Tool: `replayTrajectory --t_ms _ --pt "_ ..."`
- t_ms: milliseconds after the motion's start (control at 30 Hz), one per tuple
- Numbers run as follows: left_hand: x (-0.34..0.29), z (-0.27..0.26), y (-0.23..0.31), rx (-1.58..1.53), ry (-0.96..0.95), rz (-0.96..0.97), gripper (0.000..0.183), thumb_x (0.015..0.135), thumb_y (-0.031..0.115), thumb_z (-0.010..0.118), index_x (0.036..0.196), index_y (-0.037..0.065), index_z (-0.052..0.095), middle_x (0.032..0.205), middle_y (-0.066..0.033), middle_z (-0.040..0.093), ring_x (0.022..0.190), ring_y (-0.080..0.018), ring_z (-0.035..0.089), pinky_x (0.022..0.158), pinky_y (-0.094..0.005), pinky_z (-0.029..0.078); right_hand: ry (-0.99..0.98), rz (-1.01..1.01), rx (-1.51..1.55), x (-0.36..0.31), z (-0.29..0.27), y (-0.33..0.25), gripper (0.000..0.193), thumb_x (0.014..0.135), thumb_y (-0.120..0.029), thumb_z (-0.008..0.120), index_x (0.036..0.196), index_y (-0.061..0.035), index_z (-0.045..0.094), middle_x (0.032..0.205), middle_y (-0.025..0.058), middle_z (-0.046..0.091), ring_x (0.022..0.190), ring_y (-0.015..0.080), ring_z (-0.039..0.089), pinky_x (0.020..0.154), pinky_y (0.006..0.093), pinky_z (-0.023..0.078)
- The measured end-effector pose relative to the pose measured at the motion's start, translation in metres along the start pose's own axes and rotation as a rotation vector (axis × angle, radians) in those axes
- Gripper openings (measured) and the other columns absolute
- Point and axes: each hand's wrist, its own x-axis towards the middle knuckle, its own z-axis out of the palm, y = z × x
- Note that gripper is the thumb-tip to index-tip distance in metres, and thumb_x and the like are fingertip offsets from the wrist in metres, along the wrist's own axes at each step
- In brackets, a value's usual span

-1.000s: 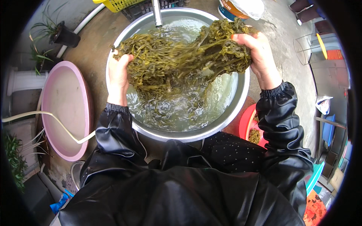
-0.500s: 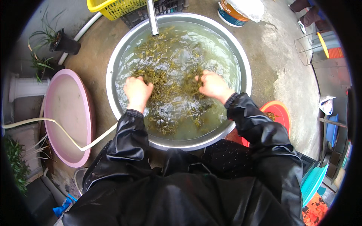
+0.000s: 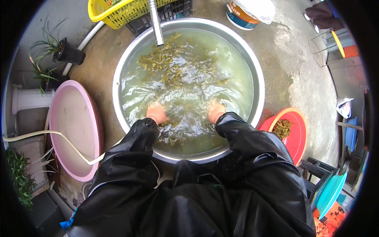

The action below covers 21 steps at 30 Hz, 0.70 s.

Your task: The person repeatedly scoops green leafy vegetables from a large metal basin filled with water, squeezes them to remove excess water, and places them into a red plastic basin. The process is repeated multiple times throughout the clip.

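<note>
A big round metal basin [image 3: 258, 75] full of cloudy greenish water is in front of me. Brownish-green leafy strands [image 3: 173, 63] float in it, mostly toward the far side, with a smaller clump near the close rim. My left hand [image 3: 157, 113] is plunged into the water left of the middle; only its back and wrist show. To its right, my right hand [image 3: 216, 112] is likewise sunk to the wrist. The fingers of both hands are hidden under the water, so what they touch cannot be seen. Black waterproof sleeves cover both forearms.
A metal pipe [image 3: 156, 23] juts over the far rim beside a yellow basket [image 3: 118, 15]. At the left stands a pink tub [image 3: 75, 130] with a pale hose [image 3: 63, 136] across it. A red basin [image 3: 298, 134] holding similar strands sits at the right; a bucket [image 3: 242, 17] stands behind.
Both hands have moved toward me and down into the water, away from the bunched strands they were on. The floating strands have shifted toward the far side.
</note>
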Motion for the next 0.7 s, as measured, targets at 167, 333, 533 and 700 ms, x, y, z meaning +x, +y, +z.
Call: replayTrajectory --t_ms 167,333,533,700 --pt "-0.008 -0.015 0.002 0.051 -0.017 -0.021 0.06 0.076 0.053 0.067 0.12 0.013 0.064 0.127 -0.0101 0.06 0.119 -0.0279 0.055 0.104 -0.0548 0.033 -0.112 0.238 0.398 -0.004 -0.033 0.013 0.032 0.076 -0.022 0.064 0.105 -0.0102 0.07 0.104 0.0132 0.069 0.101 0.0267 0.066 0.086 0.0347 0.051" --pt "-0.067 -0.061 0.026 -0.06 0.165 -0.25 0.037 0.08 0.039 0.061 0.106 0.015 0.071 0.109 -0.0076 0.069 0.104 -0.0279 0.064 0.092 -0.0445 0.046 0.024 0.407 0.933 -0.043 -0.131 0.033 0.069 0.057 -0.024 0.076 0.123 -0.007 0.063 0.114 0.0175 0.066 0.108 0.0289 0.063 0.093 0.0325 0.048" --pt "-0.114 -0.116 0.022 -0.089 0.205 -0.242 0.031 0.085 0.024 0.054 0.107 0.012 0.072 0.116 -0.0106 0.067 0.108 -0.0255 0.064 0.086 -0.0363 0.051 0.407 0.175 0.974 -0.111 -0.267 0.059 0.061 0.056 -0.018 0.078 0.113 0.0005 0.065 0.111 0.0152 0.063 0.1 0.0244 0.062 0.088 0.0309 0.048" --pt "-0.129 -0.134 0.016 -0.229 0.423 -0.164 0.042 0.081 0.044 0.066 0.109 0.013 0.07 0.11 -0.0114 0.068 0.103 -0.0283 0.064 0.09 -0.0392 0.049 0.8 -0.037 1.022 -0.169 -0.348 0.06 0.054 0.057 -0.01 0.076 0.108 0.0041 0.066 0.101 0.0123 0.064 0.094 0.0181 0.061 0.084 0.028 0.049"
